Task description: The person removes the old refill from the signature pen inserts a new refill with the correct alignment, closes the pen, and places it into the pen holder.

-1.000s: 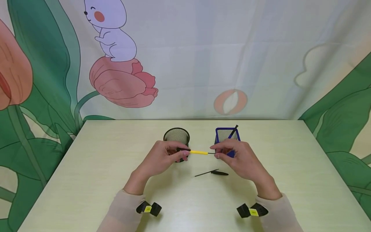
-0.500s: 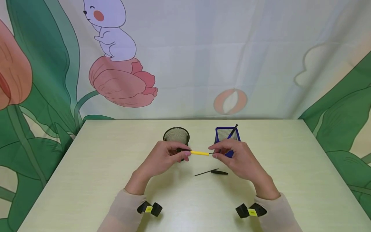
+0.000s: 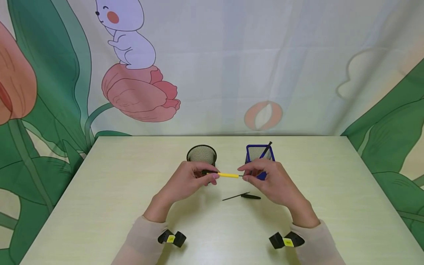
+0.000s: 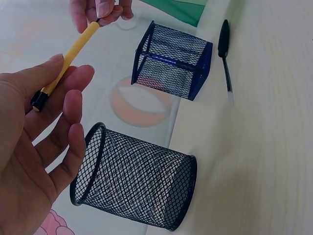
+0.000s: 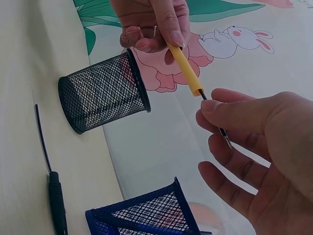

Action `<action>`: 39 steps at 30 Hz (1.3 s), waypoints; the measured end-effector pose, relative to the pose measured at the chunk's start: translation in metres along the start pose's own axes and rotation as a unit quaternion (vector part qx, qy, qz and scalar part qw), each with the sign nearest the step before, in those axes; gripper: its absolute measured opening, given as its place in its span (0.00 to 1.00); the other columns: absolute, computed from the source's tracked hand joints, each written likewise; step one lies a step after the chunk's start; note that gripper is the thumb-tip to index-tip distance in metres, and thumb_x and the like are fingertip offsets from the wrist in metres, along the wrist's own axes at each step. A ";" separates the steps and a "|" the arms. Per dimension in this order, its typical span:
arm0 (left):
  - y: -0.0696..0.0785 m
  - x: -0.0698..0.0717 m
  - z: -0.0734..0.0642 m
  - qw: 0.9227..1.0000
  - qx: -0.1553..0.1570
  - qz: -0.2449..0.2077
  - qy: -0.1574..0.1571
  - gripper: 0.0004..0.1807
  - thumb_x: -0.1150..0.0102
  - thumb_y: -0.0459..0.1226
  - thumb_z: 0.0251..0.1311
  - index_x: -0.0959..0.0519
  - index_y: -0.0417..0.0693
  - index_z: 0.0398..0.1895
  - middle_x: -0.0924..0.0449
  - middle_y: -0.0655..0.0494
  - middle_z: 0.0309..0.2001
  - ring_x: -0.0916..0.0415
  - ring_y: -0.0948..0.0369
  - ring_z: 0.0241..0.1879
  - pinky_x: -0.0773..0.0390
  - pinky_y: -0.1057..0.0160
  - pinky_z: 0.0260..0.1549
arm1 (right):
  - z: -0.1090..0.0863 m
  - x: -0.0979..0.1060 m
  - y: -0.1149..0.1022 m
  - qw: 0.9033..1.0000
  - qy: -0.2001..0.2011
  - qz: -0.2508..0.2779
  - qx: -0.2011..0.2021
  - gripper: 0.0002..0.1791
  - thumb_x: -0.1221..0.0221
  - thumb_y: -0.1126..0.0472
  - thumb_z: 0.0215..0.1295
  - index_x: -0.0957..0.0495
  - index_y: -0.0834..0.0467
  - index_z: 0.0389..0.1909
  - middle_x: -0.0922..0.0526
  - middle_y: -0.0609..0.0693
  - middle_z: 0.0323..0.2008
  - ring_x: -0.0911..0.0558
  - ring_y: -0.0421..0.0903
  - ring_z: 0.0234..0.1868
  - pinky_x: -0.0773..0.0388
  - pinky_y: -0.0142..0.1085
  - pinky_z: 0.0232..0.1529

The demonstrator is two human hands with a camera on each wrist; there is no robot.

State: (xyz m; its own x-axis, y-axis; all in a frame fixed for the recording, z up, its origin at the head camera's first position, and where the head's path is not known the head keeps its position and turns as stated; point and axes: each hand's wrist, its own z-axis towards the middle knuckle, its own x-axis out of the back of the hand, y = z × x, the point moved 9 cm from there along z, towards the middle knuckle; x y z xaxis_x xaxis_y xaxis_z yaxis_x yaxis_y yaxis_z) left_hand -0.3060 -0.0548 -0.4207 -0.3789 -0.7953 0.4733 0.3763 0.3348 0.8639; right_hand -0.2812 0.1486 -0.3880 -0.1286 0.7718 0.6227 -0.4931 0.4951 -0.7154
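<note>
My left hand (image 3: 190, 180) pinches the black end of a yellow pen barrel (image 3: 228, 175) between thumb and fingers. From the barrel's other end sticks a thin dark refill (image 5: 224, 132) with a metallic tip. My right hand (image 3: 273, 180) pinches this refill close to the barrel, its other fingers loosely bent. Both hands hold the pen level above the table, before two mesh holders. Below them on the table lie a black pen part (image 3: 251, 197) and a thin dark rod (image 3: 233, 197), their ends meeting or overlapping.
Behind my left hand stands a round black mesh pen cup (image 4: 139, 176). A blue square mesh holder (image 4: 171, 58) stands behind my right hand, with a dark pen (image 3: 267, 149) leaning in it. The pale table (image 3: 99, 206) ends at a printed curtain (image 3: 212, 66).
My right hand has shifted slightly left, toward the yellow barrel, and less of the refill shows between barrel and fingers. The left hand has barely moved.
</note>
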 end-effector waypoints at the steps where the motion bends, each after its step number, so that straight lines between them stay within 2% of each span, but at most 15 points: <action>1: 0.000 -0.001 0.000 1.000 0.000 0.002 -0.001 0.07 0.32 0.42 0.68 0.11 0.54 0.46 0.10 0.58 0.30 0.16 0.61 0.29 0.18 0.64 0.31 | 0.000 0.000 0.000 1.000 -0.001 0.000 -0.001 0.11 0.30 0.63 0.65 0.11 0.47 0.46 0.12 0.44 0.34 0.15 0.37 0.35 0.16 0.35 0.40; 8: -0.004 -0.003 0.000 1.000 0.008 0.013 -0.010 0.10 0.33 0.45 0.69 0.12 0.53 0.47 0.12 0.61 0.28 0.19 0.60 0.28 0.21 0.66 0.30 | 0.001 -0.001 -0.001 1.000 -0.007 -0.001 0.003 0.12 0.30 0.64 0.65 0.12 0.48 0.47 0.11 0.43 0.34 0.15 0.37 0.35 0.16 0.36 0.41; 15: -0.002 -0.003 0.000 1.000 0.001 0.004 -0.010 0.11 0.33 0.44 0.69 0.12 0.51 0.49 0.11 0.56 0.29 0.17 0.60 0.29 0.19 0.65 0.32 | 0.001 -0.002 -0.001 1.000 -0.011 0.001 0.007 0.14 0.29 0.65 0.64 0.12 0.47 0.48 0.12 0.40 0.34 0.16 0.37 0.35 0.16 0.35 0.41; 18: -0.001 -0.003 0.000 1.000 0.000 0.002 -0.009 0.11 0.33 0.44 0.69 0.12 0.52 0.48 0.11 0.57 0.29 0.17 0.60 0.29 0.19 0.65 0.32 | 0.001 -0.002 -0.001 1.000 -0.010 -0.001 0.008 0.15 0.28 0.66 0.63 0.12 0.47 0.48 0.13 0.39 0.35 0.16 0.36 0.35 0.15 0.35 0.41; 25: -0.001 0.000 0.000 1.000 0.004 -0.010 -0.003 0.09 0.33 0.43 0.68 0.11 0.53 0.48 0.11 0.56 0.30 0.16 0.49 0.32 0.19 0.66 0.33 | 0.000 0.003 -0.001 1.000 -0.001 0.000 0.015 0.18 0.26 0.64 0.60 0.13 0.45 0.50 0.13 0.43 0.39 0.15 0.38 0.36 0.14 0.43 0.42; 28: -0.001 0.001 0.000 1.000 0.001 -0.013 -0.003 0.09 0.33 0.43 0.69 0.11 0.53 0.48 0.11 0.55 0.30 0.16 0.47 0.32 0.19 0.66 0.33 | -0.001 0.005 0.000 1.000 0.002 -0.006 0.014 0.20 0.25 0.64 0.60 0.13 0.46 0.52 0.13 0.45 0.41 0.16 0.39 0.36 0.15 0.41 0.43; 32: -0.001 0.003 0.000 1.000 -0.001 -0.019 0.000 0.09 0.33 0.43 0.68 0.11 0.54 0.47 0.11 0.53 0.31 0.16 0.46 0.32 0.18 0.65 0.34 | -0.002 0.009 0.003 1.000 0.004 -0.016 0.006 0.21 0.25 0.63 0.59 0.14 0.45 0.53 0.13 0.42 0.43 0.17 0.38 0.36 0.16 0.40 0.43; 35: -0.001 0.004 0.000 1.000 0.001 -0.023 0.002 0.08 0.32 0.43 0.68 0.11 0.56 0.47 0.11 0.55 0.30 0.16 0.45 0.33 0.17 0.64 0.34 | -0.002 0.010 0.005 1.000 0.002 -0.020 0.001 0.22 0.24 0.63 0.58 0.14 0.45 0.53 0.14 0.40 0.43 0.17 0.38 0.36 0.17 0.41 0.43; 39: -0.001 0.004 0.000 1.000 0.003 -0.021 0.002 0.08 0.33 0.43 0.68 0.11 0.56 0.47 0.11 0.58 0.30 0.15 0.47 0.33 0.16 0.63 0.35 | -0.002 0.009 0.008 1.000 -0.004 -0.025 -0.006 0.22 0.24 0.62 0.59 0.14 0.46 0.55 0.13 0.42 0.44 0.17 0.39 0.37 0.16 0.43 0.43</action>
State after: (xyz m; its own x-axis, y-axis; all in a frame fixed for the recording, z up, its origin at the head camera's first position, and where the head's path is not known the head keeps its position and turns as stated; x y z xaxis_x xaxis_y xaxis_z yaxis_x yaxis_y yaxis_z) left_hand -0.3079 -0.0585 -0.4193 -0.3910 -0.8103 0.4365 0.3551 0.3047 0.8838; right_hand -0.2845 0.1608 -0.3886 -0.1102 0.7424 0.6609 -0.4885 0.5386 -0.6865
